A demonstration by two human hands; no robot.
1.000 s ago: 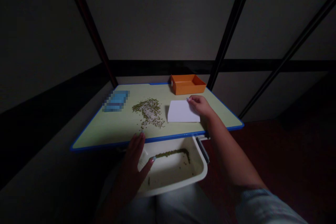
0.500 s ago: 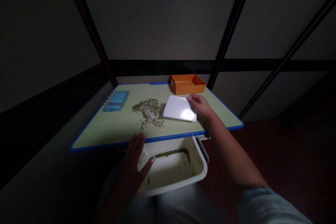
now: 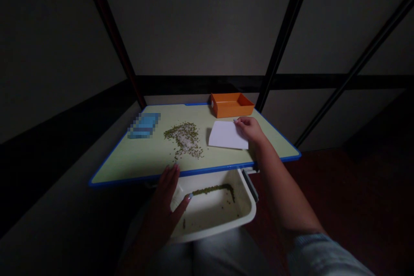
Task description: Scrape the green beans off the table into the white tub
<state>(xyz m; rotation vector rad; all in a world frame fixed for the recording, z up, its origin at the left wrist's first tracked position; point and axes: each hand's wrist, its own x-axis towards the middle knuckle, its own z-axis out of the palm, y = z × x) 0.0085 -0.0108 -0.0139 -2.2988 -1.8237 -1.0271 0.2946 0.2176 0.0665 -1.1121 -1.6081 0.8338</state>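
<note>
My right hand (image 3: 250, 129) pinches the upper right corner of a white plastic scraper (image 3: 228, 134), a thin flat sheet held tilted over the table. Left of it lies a loose spread of small green beans (image 3: 184, 133) mixed with whitish grains. My left hand (image 3: 166, 207) is empty, its thumb apart from the fingers. Those fingertips are at the table's front edge, and the thumb reaches over a white plastic drawer (image 3: 210, 220) below. Along the drawer's far inner side runs a line of green beans (image 3: 211, 189), with a few scattered elsewhere in it.
The pale green tabletop (image 3: 152, 164) has a blue rim. An orange open box (image 3: 233, 105) stands at the back right. At the left lies a blue item (image 3: 144, 125), blurred by pixels. Dark-framed panels (image 3: 200, 21) rise behind the table.
My right hand has moved slightly to the right with the scraper, whose tilt has changed so its bright glare is gone. My left hand stays in place.
</note>
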